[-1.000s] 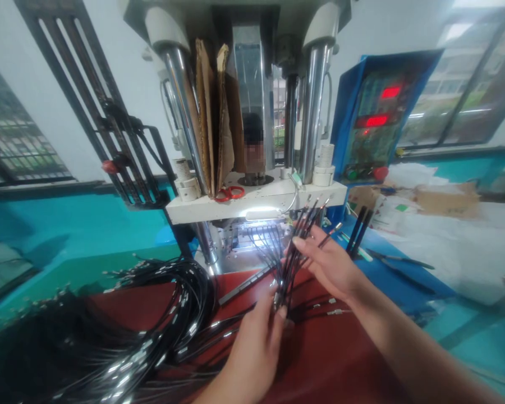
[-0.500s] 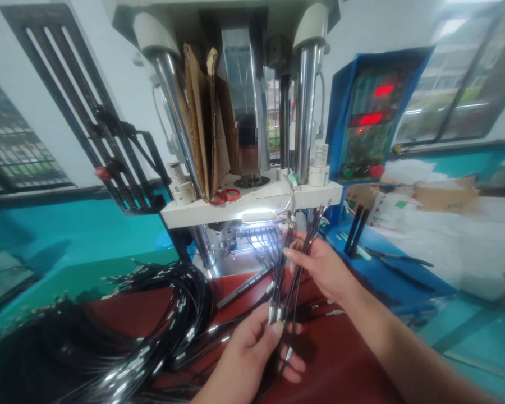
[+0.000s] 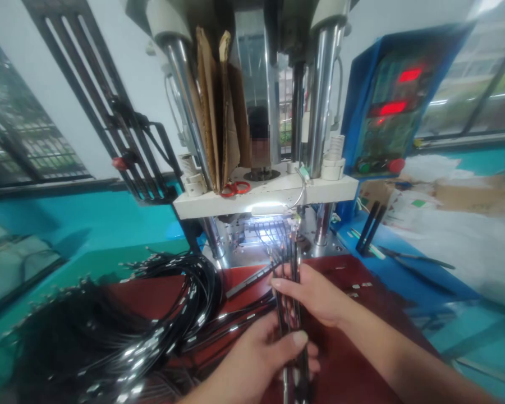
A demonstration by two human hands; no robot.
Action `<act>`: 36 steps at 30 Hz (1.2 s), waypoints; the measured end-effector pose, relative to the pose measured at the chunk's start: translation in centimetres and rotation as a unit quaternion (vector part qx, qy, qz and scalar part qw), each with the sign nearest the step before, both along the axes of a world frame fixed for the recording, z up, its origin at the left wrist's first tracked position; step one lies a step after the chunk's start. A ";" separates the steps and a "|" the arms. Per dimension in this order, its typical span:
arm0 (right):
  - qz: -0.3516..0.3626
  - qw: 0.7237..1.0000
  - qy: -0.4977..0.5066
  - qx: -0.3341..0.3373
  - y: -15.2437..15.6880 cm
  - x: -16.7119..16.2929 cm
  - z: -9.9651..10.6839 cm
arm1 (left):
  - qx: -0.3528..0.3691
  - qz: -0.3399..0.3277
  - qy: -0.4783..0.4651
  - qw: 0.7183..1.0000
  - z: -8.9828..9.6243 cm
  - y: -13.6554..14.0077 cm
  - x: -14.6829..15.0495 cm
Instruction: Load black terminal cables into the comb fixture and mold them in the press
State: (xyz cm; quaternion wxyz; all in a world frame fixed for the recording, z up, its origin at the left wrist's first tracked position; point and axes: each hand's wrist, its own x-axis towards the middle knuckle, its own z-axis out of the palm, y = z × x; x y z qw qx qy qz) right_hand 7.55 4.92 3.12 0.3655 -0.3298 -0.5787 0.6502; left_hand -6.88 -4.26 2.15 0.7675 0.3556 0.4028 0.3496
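Observation:
Several thin black cables (image 3: 293, 322) with metal ends are gathered in a bunch between my two hands. My left hand (image 3: 273, 348) is closed around the lower part of the bunch, thumb across the front. Higher up, my right hand (image 3: 305, 289) pinches the same cables just below their tips, which point up toward the press. More black cables (image 3: 273, 233) run into the lit opening of the press (image 3: 265, 207) behind the hands. To the left lies a large looped pile of black cables (image 3: 151, 336) with shiny metal fittings.
A grey slotted metal bar (image 3: 252, 278) lies on the red table surface (image 3: 345, 348). Small metal pieces (image 3: 356, 289) lie right of my hands. Red-handled scissors (image 3: 235, 188) and cardboard rest on the press. Right, pliers (image 3: 416, 258) lie on a blue surface beside a control box (image 3: 395, 106).
My right hand has moved down, closer to my left hand, with the cables. The cable bunch is now lower and more upright. The view has shifted slightly.

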 end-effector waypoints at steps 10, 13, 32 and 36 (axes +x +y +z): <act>0.041 0.996 0.035 -0.078 1.8 3.1 -0.2 | 0.041 0.070 0.042 0.996 0.0 1.6 2.2; 0.060 0.989 0.092 -0.100 2.4 4.5 -0.5 | 0.025 0.063 0.023 0.997 -0.2 1.7 1.9; -0.074 0.994 0.073 -0.031 3.0 3.8 -2.5 | 0.055 0.105 0.100 0.988 -0.6 1.6 2.4; -0.041 0.996 0.051 -0.054 2.8 4.2 -2.3 | 0.089 0.126 0.090 0.984 0.2 2.5 1.8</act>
